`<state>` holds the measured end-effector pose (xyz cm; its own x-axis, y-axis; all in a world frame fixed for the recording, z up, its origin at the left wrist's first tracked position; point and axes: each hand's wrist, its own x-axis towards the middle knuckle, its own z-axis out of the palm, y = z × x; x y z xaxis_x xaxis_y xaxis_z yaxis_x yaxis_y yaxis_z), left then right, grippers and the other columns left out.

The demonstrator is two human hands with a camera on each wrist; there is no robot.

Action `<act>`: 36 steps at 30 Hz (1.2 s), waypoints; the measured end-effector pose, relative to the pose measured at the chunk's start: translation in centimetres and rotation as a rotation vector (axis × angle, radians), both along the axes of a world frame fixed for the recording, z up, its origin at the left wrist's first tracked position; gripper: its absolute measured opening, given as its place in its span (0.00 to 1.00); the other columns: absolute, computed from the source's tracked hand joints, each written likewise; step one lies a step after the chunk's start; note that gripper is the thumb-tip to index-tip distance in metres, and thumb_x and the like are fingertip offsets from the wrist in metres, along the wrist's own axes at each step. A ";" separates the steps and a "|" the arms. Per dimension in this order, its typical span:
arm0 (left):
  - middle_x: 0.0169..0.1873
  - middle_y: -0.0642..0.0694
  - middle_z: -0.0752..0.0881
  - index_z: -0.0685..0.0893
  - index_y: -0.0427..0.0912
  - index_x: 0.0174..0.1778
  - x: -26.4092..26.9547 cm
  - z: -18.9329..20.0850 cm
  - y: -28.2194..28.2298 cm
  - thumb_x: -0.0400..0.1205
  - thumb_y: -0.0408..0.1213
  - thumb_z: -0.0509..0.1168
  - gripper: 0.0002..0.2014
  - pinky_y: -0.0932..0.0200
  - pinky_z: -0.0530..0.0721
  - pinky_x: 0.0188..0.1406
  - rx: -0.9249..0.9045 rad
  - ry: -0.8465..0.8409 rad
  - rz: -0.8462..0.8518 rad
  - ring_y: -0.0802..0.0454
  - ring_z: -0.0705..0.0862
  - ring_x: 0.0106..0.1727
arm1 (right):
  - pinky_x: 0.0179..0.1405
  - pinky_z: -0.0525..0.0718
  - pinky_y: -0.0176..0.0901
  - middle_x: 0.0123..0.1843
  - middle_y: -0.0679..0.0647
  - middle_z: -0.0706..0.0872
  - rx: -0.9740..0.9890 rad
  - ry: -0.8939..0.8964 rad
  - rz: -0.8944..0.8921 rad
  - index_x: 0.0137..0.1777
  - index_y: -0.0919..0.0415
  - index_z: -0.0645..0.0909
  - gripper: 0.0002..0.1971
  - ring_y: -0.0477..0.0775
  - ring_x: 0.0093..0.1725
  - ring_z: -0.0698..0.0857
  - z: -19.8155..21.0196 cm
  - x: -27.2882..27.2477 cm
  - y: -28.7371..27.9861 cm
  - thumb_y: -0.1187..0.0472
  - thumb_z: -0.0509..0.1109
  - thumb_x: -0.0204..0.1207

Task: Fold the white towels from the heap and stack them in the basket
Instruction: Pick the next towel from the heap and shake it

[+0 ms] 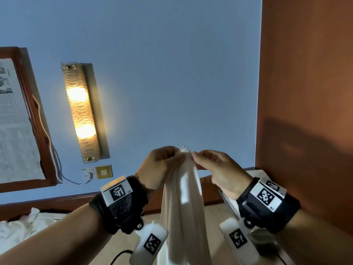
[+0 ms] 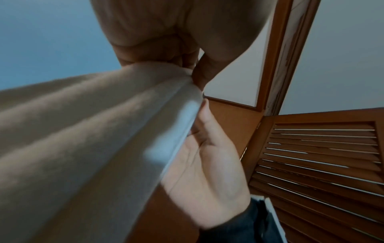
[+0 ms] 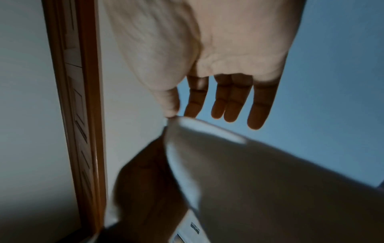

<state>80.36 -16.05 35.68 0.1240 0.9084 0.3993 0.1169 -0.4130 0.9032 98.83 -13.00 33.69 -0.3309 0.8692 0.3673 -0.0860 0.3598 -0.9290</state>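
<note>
L hand (image 1: 162,165) pinched towel (image 1: 185,203) top; R hand (image 1: 215,167) pinching adjacent edge w/ thumb+index. Slide apart, find corners.

The left wrist band (image 1: 116,192) reads "L5"; other markings are illegible.

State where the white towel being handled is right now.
In the head view the towel hangs centre-low, its top corner pinched between the left hand and right hand, before the blue wall.
</note>
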 end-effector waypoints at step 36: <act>0.36 0.37 0.82 0.85 0.43 0.58 -5.9 3.7 -0.7 0.84 0.25 0.63 0.12 0.51 0.86 0.37 -0.115 0.086 0.272 0.43 0.82 0.31 | 0.59 0.83 0.47 0.59 0.46 0.81 0.042 -0.774 -0.358 0.58 0.41 0.80 0.23 0.47 0.56 0.84 -14.5 2.7 4.6 0.30 0.66 0.69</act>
